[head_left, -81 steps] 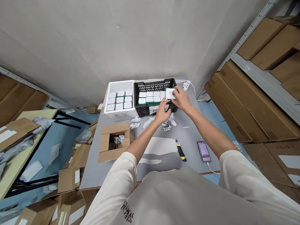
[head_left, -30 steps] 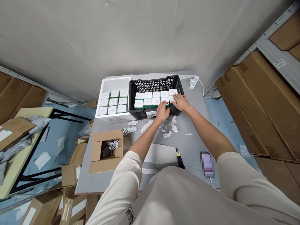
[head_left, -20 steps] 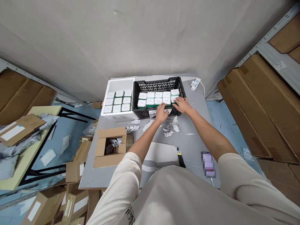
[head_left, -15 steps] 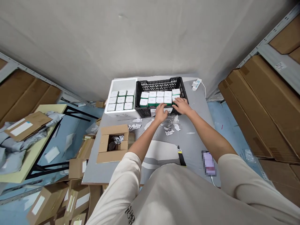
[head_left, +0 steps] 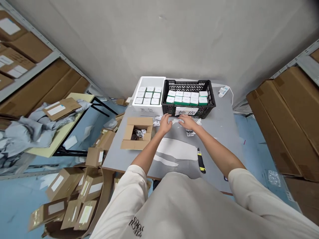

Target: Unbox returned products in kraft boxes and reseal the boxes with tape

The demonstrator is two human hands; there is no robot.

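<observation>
My left hand [head_left: 165, 123] is low over the table, just in front of the black crate [head_left: 169, 110], with its fingers apart and nothing visible in them. To its right, my right hand [head_left: 188, 122] reaches toward torn paper scraps [head_left: 190, 133], fingers spread; whether it touches them is unclear. Two rows of small white-and-green boxes [head_left: 186, 100] fill the crate, which bears a white label with handwriting. Beside it on the left, a white foam box [head_left: 136, 107] holds more such boxes. An opened cardboard box [head_left: 128, 132] with crumpled paper inside stands left of my left hand.
A torn white sheet [head_left: 178, 149] and a black-and-yellow utility knife [head_left: 200, 161] lie nearer me. At the back right is a white power strip [head_left: 223, 91]. A yellow table [head_left: 56, 141] with parcels stands left, several cartons [head_left: 92, 179] below it. Large cartons [head_left: 276, 119] line the right.
Both hands have come off the boxes in the crate and down to the tabletop before it. The head view has shifted left, so the table appears further right.
</observation>
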